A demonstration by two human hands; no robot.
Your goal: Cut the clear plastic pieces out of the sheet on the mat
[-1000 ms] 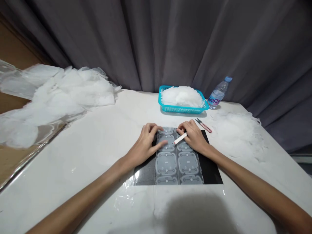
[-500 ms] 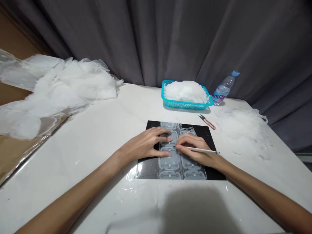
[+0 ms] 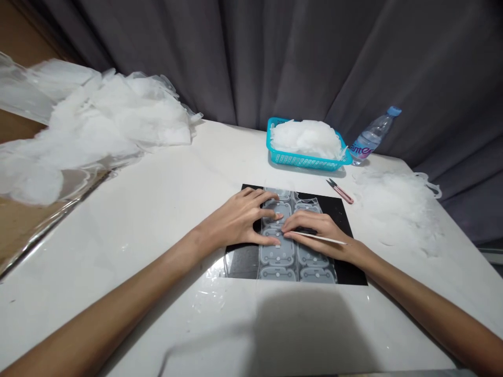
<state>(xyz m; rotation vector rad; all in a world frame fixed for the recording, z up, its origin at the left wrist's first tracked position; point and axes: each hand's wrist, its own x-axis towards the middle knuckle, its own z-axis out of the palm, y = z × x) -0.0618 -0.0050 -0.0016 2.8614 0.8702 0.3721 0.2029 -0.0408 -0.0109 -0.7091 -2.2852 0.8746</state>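
Observation:
A translucent sheet of rounded rectangular pieces [image 3: 277, 255] lies over a black mat [image 3: 243, 264] on the table. My left hand [image 3: 251, 217] rests on the sheet's left column with its fingers spread. Between the fingertips of my right hand [image 3: 314, 230] is a thin white stick-like tool [image 3: 324, 239], its back end pointing right. The tool's tip is hidden at the fingertips, close to the gap between two pieces. My right hand covers part of the sheet's right column.
Behind the mat stands a turquoise basket [image 3: 306, 163] heaped with white translucent pieces. A water bottle [image 3: 371, 139] is beside it. Pink-handled thread snips [image 3: 341, 192] lie near a pile of clear scraps [image 3: 401, 214] at right. A large heap of translucent sheets [image 3: 118, 115] sits at left.
The whole view has shifted slightly. Both hands stay over the same part of the sheet, and my right fingertips have moved slightly left along it with the tool.

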